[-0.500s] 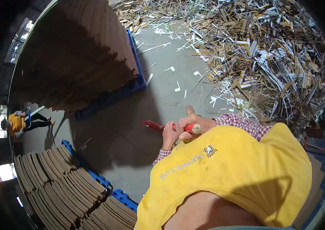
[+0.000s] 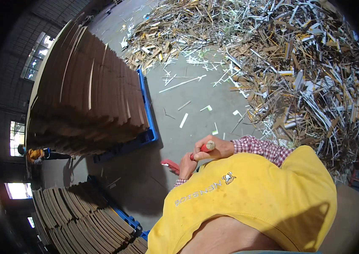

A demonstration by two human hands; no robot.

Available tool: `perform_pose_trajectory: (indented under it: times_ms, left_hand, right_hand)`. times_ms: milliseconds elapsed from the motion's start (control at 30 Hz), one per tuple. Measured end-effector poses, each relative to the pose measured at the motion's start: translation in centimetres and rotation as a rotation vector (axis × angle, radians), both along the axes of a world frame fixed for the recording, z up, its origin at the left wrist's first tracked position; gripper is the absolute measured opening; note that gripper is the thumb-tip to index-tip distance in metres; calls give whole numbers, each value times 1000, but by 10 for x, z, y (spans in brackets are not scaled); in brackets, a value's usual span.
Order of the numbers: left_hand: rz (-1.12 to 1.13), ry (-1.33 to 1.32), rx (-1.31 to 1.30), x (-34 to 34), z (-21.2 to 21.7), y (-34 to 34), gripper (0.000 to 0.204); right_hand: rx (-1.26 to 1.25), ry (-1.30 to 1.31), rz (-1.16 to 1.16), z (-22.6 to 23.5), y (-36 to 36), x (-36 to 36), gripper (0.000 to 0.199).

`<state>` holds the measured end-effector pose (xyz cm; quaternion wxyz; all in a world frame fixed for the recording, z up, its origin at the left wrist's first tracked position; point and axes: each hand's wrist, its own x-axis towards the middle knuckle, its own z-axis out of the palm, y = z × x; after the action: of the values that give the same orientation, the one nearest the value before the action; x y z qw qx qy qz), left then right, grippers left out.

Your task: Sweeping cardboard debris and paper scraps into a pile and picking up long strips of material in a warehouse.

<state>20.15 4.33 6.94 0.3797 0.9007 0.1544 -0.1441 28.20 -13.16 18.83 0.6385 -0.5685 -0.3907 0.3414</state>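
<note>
At the far left, windows (image 2: 38, 57) are glowing in a dim wall, and a co-worker (image 2: 37, 155) is standing partly hidden behind the far stack (image 2: 86, 80), too small for the hands to be made out. That stack of brown sheets is rising on a blue pallet (image 2: 147, 112), whose right edge is bordering the floor (image 2: 173, 122). At the near left, another stack (image 2: 77, 211) is standing on its own blue base (image 2: 124, 218), running out of sight at the lower edge. A shadowed gap is opening between the two stacks, and a wider lane of floor is running away between the far stack and the heap on the right, with white offcuts (image 2: 183, 120) lying scattered along it. To the right of the near stack, the tool (image 2: 171, 166) is reaching across in front of the body, its red head pointing left; its exact kind is hard to make out. The left hand (image 2: 186, 166) is closing round the shaft behind that head, with some of its fingers out of sight. The right hand (image 2: 209, 149) is gripping the handle at its pale-ended butt (image 2: 210, 145), the fingers covering part of it. Below the hands, a yellow top (image 2: 247, 190) is bearing a line of dark lettering and a small cartoon figure, both turned upside down in this view. At the right, the heap (image 2: 306, 89) of strips and board scraps is spreading from near to far, its outer side fading into the dark rim.
</note>
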Motion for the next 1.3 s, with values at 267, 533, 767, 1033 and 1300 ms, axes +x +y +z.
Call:
perform_pose_trajectory:
  times_ms: [267,533,767,1033,1300]
  left_hand:
    - [94,-347,-319,144,-7,55,18]
    - [235,-992,-942,344,150,196,25]
    - [210,-798,-1582,449,231,338,45]
    - [699,-669,-1775,614,105,494,43]
    - [682,170,-634,755,-105,520,49]
  right_hand:
    - [160,-290,-7,35,55,107,20]
    - [-223,-607,-422,-48,132,338,70]
    - [-758,-878,-634,-130,114,474,75]
    - [-1025,-642,-391,-173,48,547,25]
    - [-1561,-332,-267,-220,118,634,33]
